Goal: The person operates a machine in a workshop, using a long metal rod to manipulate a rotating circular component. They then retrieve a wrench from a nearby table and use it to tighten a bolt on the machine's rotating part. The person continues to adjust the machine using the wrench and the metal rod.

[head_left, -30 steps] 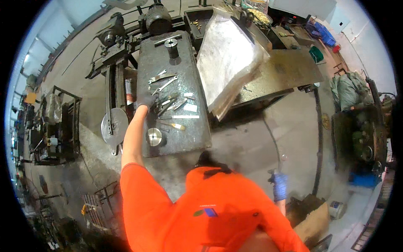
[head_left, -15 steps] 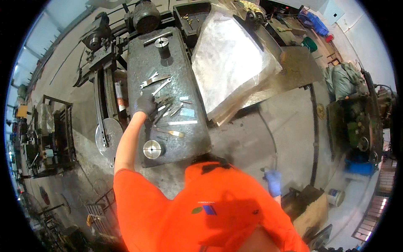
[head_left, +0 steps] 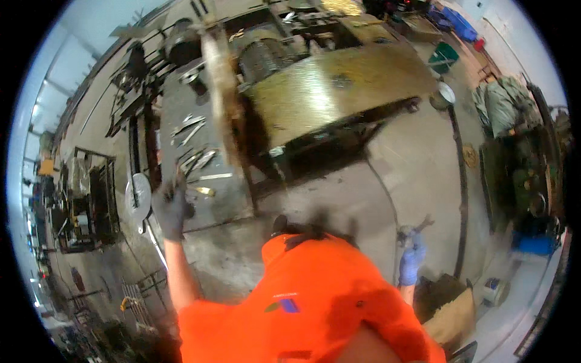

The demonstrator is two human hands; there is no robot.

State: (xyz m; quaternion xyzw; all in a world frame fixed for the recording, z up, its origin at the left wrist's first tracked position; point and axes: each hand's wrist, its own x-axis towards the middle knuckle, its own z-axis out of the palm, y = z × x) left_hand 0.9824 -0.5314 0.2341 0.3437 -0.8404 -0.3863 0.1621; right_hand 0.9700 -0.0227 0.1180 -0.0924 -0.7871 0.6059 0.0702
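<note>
The left arm is stretched forward and upward from an orange sleeve, its forearm bare. The left hand (head_left: 169, 209) is covered by a dark glove, with the fingers curled loosely; whether anything is gripped cannot be told through the blur. The right arm is held low at the side. The right hand (head_left: 412, 259) is covered by a blue glove, and it is seen hanging downward, partly blurred.

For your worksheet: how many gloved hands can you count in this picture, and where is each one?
2. The left hand, in a dark glove, is at the near edge of the grey table. The right hand, in a blue glove, hangs over the floor.
</note>
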